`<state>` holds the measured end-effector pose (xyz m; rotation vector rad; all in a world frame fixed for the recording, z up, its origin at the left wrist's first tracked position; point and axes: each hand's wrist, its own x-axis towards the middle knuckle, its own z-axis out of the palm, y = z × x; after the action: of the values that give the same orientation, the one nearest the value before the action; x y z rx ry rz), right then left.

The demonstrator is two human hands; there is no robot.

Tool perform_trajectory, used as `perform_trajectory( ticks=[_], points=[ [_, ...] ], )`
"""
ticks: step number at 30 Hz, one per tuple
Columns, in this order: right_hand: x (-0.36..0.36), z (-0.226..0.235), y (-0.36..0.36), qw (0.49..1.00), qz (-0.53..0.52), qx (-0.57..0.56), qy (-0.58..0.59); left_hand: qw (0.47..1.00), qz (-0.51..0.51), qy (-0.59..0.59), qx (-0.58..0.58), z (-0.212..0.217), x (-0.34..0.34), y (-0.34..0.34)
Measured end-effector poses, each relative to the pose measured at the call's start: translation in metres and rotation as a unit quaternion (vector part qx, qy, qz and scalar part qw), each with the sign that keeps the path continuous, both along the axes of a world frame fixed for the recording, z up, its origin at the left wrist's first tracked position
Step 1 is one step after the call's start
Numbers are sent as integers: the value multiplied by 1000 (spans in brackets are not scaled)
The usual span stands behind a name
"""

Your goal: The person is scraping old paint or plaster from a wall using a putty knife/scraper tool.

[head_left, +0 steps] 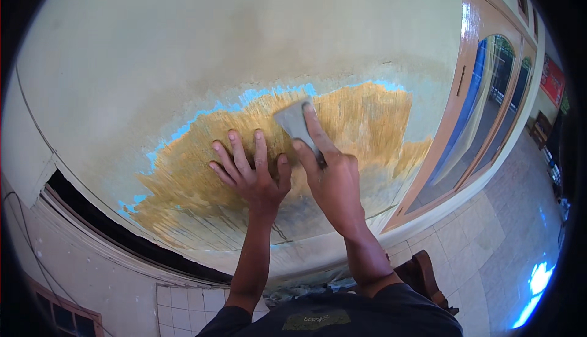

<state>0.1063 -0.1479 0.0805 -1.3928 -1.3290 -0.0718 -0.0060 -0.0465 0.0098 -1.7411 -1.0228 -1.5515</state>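
Observation:
A putty knife (291, 122) with a broad grey blade is gripped in my right hand (333, 175), the index finger stretched along the blade. Its wide edge lies against the wall near the upper border of a scraped patch (361, 114). That patch is yellow-brown and streaked, with a ragged rim of bright blue paint (251, 96) along its top. To the left of the knife, my left hand (251, 178) rests flat on the patch with fingers spread, holding nothing. Most of the knife's handle is hidden inside my right hand.
Pale painted wall (183, 31) surrounds the patch. At right stands a wood-framed glass door (455, 86) with a blue curtain behind it. A dark recess (122, 227) runs along the lower left. Floor tiles (458, 245) and a brown wooden object (426, 276) are at lower right.

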Motion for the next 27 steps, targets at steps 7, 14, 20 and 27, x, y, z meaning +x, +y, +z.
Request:
perform_trajectory(
  ticks=[7,14,20,27],
  points=[
    [9,-2,-1,1000,4,-1,1,1000,2,5,-2,1,5,1],
    [15,0,-2,1000,0,-8,-6,1000,20,14,-3,1,9,-1],
    [14,13,-1,1000,-12,-26,-5,1000,3,-5,-5,0,14,1],
    [21,16,8,1000,-19,-18,-1,1000,7,-8,6,-1,24,9]
  ],
)
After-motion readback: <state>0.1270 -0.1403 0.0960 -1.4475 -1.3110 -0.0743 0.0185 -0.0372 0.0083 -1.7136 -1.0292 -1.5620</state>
